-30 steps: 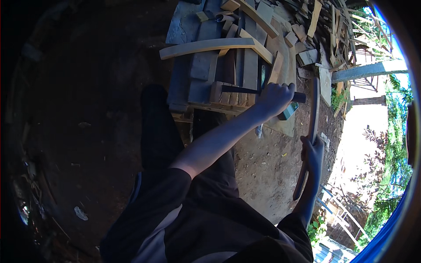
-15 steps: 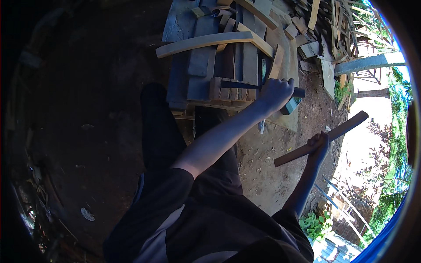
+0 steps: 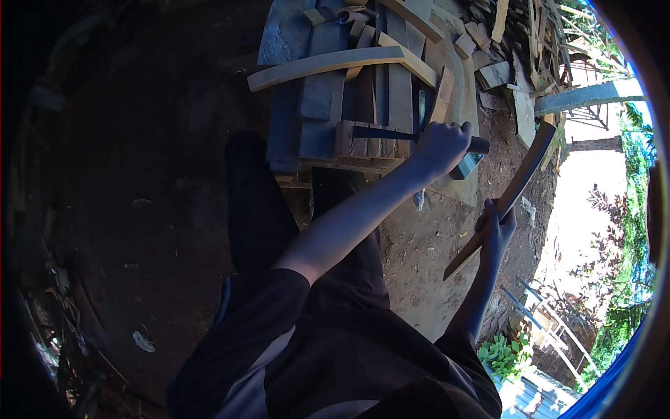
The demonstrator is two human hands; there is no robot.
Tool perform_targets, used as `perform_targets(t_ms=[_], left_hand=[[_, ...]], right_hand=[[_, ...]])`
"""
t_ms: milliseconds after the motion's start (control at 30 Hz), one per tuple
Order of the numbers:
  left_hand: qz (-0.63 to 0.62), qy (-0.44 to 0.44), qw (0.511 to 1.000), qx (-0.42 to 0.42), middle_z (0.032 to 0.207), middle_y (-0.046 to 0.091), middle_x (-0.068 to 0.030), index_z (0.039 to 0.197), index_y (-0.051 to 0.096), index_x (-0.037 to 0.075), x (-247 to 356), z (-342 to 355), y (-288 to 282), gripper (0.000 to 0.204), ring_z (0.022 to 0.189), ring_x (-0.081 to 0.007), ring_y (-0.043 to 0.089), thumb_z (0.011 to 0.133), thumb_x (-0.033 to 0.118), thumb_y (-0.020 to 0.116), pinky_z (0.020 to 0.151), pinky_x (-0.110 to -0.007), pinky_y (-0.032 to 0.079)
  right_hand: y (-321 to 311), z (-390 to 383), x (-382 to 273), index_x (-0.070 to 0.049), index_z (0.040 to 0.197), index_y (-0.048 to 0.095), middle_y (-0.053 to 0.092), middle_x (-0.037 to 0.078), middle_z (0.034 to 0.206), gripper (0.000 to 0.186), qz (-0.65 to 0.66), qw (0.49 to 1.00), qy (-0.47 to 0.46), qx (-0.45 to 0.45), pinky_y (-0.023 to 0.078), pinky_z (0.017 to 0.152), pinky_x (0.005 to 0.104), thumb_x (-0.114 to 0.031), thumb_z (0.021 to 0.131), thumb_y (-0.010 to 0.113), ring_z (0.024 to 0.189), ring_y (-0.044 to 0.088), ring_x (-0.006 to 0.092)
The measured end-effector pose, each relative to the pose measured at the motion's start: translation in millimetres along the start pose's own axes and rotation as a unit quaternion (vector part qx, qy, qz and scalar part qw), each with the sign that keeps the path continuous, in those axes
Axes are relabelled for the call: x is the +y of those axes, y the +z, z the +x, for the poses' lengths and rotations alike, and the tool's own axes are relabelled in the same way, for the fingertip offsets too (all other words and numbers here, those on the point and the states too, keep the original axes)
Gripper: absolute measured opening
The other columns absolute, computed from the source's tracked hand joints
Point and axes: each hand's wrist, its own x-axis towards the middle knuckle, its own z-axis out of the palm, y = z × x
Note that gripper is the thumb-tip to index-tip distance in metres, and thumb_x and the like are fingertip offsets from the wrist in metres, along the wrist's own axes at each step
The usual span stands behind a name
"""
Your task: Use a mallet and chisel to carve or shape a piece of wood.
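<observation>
My left hand (image 3: 443, 149) is closed around the black grip of a long tool (image 3: 385, 134). Its narrow dark length reaches left over slatted wood; I cannot tell what kind of tool it is. In my right hand (image 3: 497, 227) is a slightly curved strip of wood (image 3: 528, 170), held near its middle and standing steeply, its upper end toward the far right. Below my left hand lies a small green-blue box-like thing (image 3: 465, 166), partly hidden. A short wooden piece (image 3: 442, 96) lies just beyond that hand.
Stacked boards (image 3: 319, 115) form a work surface in front of my legs. A long curved wooden piece (image 3: 324, 68) lies across them, with a brush (image 3: 317, 15) farther back. Scrap wood (image 3: 534, 52) is heaped at the far right, near a pale beam (image 3: 590, 98).
My right hand has moved slightly left and turned the wooden strip from a shallow slant to a steeper one. My left hand and its tool have hardly moved.
</observation>
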Motion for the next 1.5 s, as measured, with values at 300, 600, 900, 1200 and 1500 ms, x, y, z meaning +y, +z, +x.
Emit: perform_targets(t_ms=[300,600,900,1200,1500], left_hand=[[-0.002,0.001,1.000,-0.002,0.067,0.064,-0.0080,0.087,0.058,0.006,0,0,0,0.027,0.061,-0.0245,0.069,0.079,0.024,0.076,0.055,-0.036,0.055],[-0.006,0.000,1.000,-0.001,0.067,0.064,-0.0079,0.087,0.057,0.006,-1,0,1,0.026,0.061,-0.0250,0.069,0.079,0.024,0.075,0.056,-0.036,0.055],[-0.002,0.011,1.000,0.009,0.067,0.064,-0.0084,0.087,0.057,0.006,-1,1,5,0.027,0.061,-0.0249,0.069,0.078,0.024,0.075,0.055,-0.036,0.054],[0.035,0.022,0.999,-0.013,0.067,0.065,-0.0095,0.086,0.059,0.004,-7,-10,33,0.021,0.062,-0.0249,0.070,0.078,0.018,0.073,0.054,-0.035,0.055],[0.045,0.010,0.999,-0.018,0.066,0.064,-0.0081,0.083,0.057,0.006,-12,-8,20,0.018,0.062,-0.0250,0.070,0.077,0.015,0.071,0.055,-0.037,0.055]], right_hand=[[-7,10,7,-0.005,0.099,0.054,0.053,0.002,0.062,0.020,0.103,0.994,0.027,0.008,0.040,0.042,0.0245,-0.023,0.096,0.061,0.046,0.051,0.0099],[-15,19,15,-0.005,0.106,0.053,0.056,0.003,0.073,0.031,0.144,0.989,0.031,0.019,0.041,0.044,0.0242,-0.034,0.098,0.059,0.050,0.052,0.0105],[-16,36,17,-0.006,0.095,0.053,0.051,0.000,0.064,0.022,0.369,0.919,0.008,0.138,0.037,0.041,0.0244,-0.026,0.095,0.061,0.046,0.046,0.0090],[-15,44,36,-0.008,0.087,0.050,0.048,-0.001,0.061,0.013,0.434,0.880,0.045,0.188,0.035,0.038,0.0264,-0.019,0.092,0.056,0.045,0.048,0.0091],[-15,38,58,-0.007,0.093,0.050,0.048,0.000,0.062,0.017,0.333,0.922,0.078,0.181,0.039,0.040,0.0269,-0.014,0.088,0.064,0.044,0.046,0.0109]])
